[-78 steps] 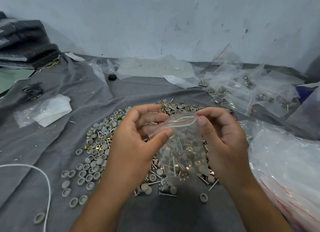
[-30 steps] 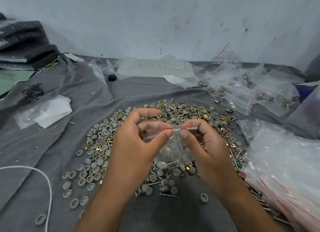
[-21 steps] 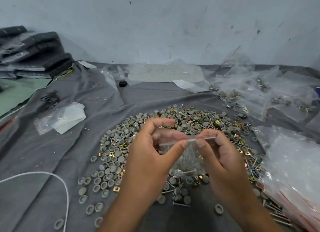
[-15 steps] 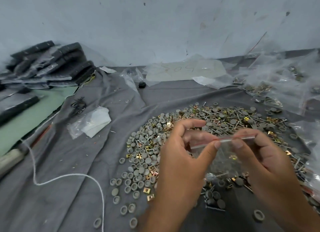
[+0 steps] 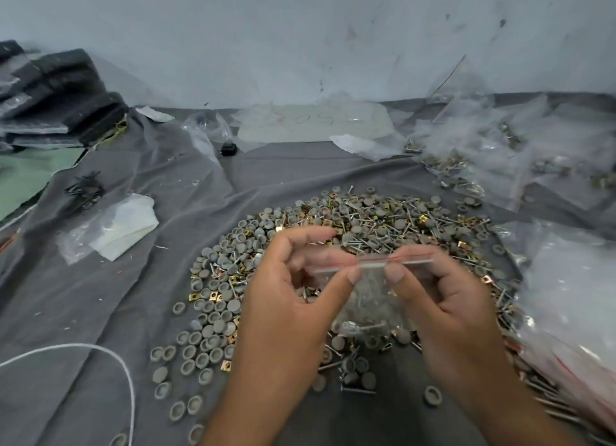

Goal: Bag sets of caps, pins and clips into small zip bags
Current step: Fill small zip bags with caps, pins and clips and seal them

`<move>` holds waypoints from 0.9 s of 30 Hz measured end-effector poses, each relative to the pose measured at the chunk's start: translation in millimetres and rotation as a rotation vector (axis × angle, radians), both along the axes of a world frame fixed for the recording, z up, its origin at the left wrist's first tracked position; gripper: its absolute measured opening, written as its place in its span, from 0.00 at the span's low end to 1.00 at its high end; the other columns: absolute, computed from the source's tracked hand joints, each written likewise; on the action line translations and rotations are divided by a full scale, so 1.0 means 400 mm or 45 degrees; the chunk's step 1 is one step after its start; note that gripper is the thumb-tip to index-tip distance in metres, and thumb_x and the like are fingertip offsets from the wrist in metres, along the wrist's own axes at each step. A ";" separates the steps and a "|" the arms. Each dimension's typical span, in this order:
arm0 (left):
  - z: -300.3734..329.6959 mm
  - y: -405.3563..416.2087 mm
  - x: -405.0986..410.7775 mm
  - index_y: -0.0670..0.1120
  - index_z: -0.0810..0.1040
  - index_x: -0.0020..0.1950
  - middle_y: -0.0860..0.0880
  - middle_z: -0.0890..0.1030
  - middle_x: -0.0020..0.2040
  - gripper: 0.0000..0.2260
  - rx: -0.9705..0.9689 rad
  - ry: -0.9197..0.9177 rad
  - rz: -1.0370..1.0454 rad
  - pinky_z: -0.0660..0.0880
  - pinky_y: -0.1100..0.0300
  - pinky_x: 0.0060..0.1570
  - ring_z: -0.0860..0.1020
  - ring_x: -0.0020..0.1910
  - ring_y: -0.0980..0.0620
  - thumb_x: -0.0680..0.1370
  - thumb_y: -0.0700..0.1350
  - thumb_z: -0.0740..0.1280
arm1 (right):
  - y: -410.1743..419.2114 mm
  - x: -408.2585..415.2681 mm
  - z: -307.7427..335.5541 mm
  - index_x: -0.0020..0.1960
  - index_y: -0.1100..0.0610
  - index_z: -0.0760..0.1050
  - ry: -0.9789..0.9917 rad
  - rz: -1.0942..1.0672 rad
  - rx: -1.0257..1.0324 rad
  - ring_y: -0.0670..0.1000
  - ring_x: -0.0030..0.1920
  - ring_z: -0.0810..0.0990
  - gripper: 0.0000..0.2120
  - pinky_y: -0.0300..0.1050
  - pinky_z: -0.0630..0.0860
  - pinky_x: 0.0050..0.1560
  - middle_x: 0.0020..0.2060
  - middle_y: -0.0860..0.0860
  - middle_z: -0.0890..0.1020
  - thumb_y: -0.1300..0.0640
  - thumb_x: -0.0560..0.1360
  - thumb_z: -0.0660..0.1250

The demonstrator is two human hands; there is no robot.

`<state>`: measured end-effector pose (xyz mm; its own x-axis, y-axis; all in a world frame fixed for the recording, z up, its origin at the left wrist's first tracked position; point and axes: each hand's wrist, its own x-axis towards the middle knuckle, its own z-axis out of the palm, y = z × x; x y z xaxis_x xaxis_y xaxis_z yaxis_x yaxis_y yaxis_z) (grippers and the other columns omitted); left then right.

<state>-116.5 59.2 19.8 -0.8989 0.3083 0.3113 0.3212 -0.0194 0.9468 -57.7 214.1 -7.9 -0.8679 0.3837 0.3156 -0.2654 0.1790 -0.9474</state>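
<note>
Zip bag (image 5: 366, 299) hangs in the air between both hands, above the heap of caps, pins and clips (image 5: 366, 219) spread on the grey cloth (image 5: 133, 295) over the surface. Its red-lined seal strip runs left to right, almost level, slightly higher at the right end, and the loaded body of the bag drops below it toward the person. The left hand (image 5: 286, 312) pinches the strip near its left end, thumb in front and fingers behind; the right hand (image 5: 443, 312) pinches it just right of the middle in the same way, so the two thumbs sit close together, nearly touching. A short length of strip sticks out beyond the right hand. Because the seal lies along the line joining the hands, closing it looks like a matter of sliding a pinch sideways along that axis; the right hand seems nearer the unfinished end. The picture is blurred, so whether the strip is already pressed closed cannot be told. Finished bags (image 5: 520, 152) lie far right, and more bags (image 5: 573, 295) near right.
</note>
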 end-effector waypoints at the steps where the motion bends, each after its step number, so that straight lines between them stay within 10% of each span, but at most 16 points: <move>1: -0.003 -0.001 -0.003 0.60 0.77 0.56 0.51 0.86 0.47 0.16 0.012 -0.011 0.004 0.79 0.47 0.51 0.84 0.50 0.51 0.70 0.50 0.76 | -0.002 -0.001 0.003 0.52 0.43 0.81 0.014 0.009 -0.042 0.42 0.42 0.84 0.09 0.35 0.80 0.37 0.43 0.45 0.86 0.41 0.76 0.68; 9: -0.004 -0.001 -0.017 0.59 0.79 0.54 0.49 0.86 0.46 0.16 0.158 -0.116 -0.001 0.79 0.64 0.43 0.84 0.46 0.52 0.68 0.51 0.77 | 0.000 0.001 0.026 0.48 0.45 0.82 0.082 0.044 -0.234 0.41 0.40 0.84 0.05 0.36 0.80 0.34 0.41 0.44 0.85 0.51 0.78 0.67; 27: -0.003 0.001 -0.008 0.58 0.75 0.50 0.48 0.85 0.46 0.13 0.126 -0.105 -0.009 0.80 0.56 0.44 0.83 0.46 0.48 0.71 0.45 0.75 | 0.007 -0.012 0.026 0.50 0.43 0.77 0.129 0.064 -0.210 0.48 0.44 0.85 0.10 0.40 0.82 0.40 0.46 0.49 0.85 0.52 0.72 0.75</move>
